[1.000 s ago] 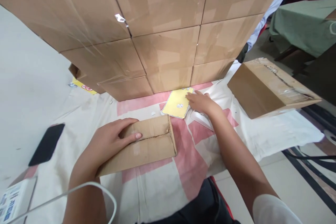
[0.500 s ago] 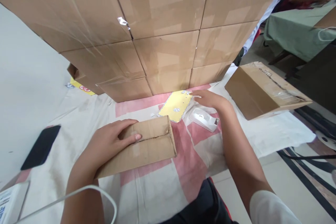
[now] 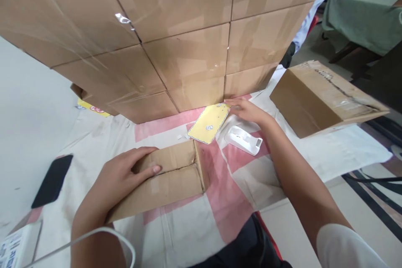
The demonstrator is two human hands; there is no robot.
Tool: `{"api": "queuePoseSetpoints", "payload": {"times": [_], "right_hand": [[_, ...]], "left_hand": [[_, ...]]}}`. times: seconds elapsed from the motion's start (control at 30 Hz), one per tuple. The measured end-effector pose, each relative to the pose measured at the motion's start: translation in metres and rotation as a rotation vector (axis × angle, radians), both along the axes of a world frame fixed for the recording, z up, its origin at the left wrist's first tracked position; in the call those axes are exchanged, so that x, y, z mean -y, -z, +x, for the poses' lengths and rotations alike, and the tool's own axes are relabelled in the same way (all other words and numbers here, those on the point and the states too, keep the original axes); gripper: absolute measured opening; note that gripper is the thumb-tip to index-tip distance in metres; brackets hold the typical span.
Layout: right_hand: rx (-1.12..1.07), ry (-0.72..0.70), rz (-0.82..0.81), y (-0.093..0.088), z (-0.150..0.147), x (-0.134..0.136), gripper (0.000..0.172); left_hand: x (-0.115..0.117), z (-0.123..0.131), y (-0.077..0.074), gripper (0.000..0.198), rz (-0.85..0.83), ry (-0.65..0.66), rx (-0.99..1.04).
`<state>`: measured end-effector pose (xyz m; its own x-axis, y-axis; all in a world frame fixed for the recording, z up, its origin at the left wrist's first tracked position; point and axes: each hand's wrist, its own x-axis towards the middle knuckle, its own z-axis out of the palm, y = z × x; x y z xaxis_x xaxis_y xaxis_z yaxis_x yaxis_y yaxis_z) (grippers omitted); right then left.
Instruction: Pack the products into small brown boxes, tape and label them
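My left hand (image 3: 122,180) grips a small taped cardboard box (image 3: 169,176), thumb on its top face and fingers over the far edge. The box lies on the pink and white checked cloth in front of me. Farther forward, my right hand (image 3: 246,109) reaches to the upper right corner of a yellow card (image 3: 209,123) with a scalloped border and small printed figures. Its fingers are stretched out and touch or nearly touch that corner; I cannot tell which. Just below this hand, a white plastic tape dispenser (image 3: 244,140) lies on the cloth.
A tall wall of taped cartons (image 3: 194,54) stands right behind the card. An open cardboard box (image 3: 326,98) lies on its side at the right. A black phone (image 3: 53,181) is at the left, with a white cable (image 3: 103,230) across my left forearm. Another table (image 3: 361,19) stands behind.
My view has shifted slightly. The right hand's fingers have come a little farther over the card's corner. My left hand keeps its hold on the box.
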<state>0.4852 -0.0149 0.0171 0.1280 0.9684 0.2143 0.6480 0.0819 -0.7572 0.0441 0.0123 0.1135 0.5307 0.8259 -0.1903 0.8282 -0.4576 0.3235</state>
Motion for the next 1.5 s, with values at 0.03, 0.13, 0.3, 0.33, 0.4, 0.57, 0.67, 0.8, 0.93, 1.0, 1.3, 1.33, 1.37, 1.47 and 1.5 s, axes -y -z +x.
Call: {"api": "queuePoseSetpoints", "payload": {"times": [0.03,0.13,0.3,0.33,0.4,0.57,0.67,0.8,0.93,1.0,1.3,1.33,1.37,1.47,1.5], "right_hand": [[-0.041,0.054,0.004,-0.008,0.0,0.001,0.026],[-0.207,0.274,0.124,-0.034,-0.006,0.008,0.016],[-0.42,0.126,0.218,-0.043,-0.067,0.042,0.009],[-0.469,0.064,0.194,-0.038,-0.083,0.051,0.01],[-0.591,-0.016,0.155,-0.024,-0.113,0.067,0.008],[-0.744,-0.095,0.025,0.0,-0.148,0.086,0.011],[-0.747,-0.179,-0.008,0.002,-0.149,0.087,0.008],[-0.897,-0.236,-0.087,0.001,-0.151,0.088,0.01],[-1.071,-0.228,-0.174,-0.002,-0.151,0.089,0.009],[-1.101,-0.248,-0.197,-0.004,-0.15,0.089,0.008],[-1.233,-0.253,-0.359,0.006,-0.156,0.089,0.018],[-1.252,-0.255,-0.363,0.006,-0.156,0.089,0.021],[-1.256,-0.258,-0.362,0.006,-0.156,0.089,0.023],[-1.208,-0.255,-0.33,0.004,-0.155,0.09,0.022],[-1.191,-0.248,-0.31,0.003,-0.155,0.09,0.017]], "left_hand": [[0.0,0.0,0.0,0.052,0.0,-0.004,-0.008],[-0.001,0.0,0.001,0.054,-0.02,-0.028,-0.035],[0.002,0.001,-0.003,0.055,-0.036,-0.052,-0.042],[0.003,0.001,-0.004,0.054,-0.034,-0.062,-0.044],[0.005,0.002,-0.006,0.055,-0.035,-0.082,-0.037],[0.006,0.004,-0.008,0.053,-0.059,-0.108,-0.034],[0.006,0.003,-0.009,0.047,-0.055,-0.119,-0.065],[0.008,0.001,-0.01,0.042,-0.034,-0.108,-0.041],[0.008,0.001,-0.01,0.041,-0.05,-0.105,-0.029],[0.008,0.001,-0.011,0.042,-0.042,-0.113,-0.033],[0.007,-0.003,-0.007,0.045,-0.002,-0.117,-0.008],[0.007,-0.003,-0.006,0.045,-0.003,-0.116,-0.003],[0.007,-0.003,-0.006,0.045,-0.003,-0.117,0.0],[0.006,-0.003,-0.005,0.045,-0.001,-0.111,0.015],[0.006,-0.004,-0.005,0.044,0.001,-0.106,0.019]]}}
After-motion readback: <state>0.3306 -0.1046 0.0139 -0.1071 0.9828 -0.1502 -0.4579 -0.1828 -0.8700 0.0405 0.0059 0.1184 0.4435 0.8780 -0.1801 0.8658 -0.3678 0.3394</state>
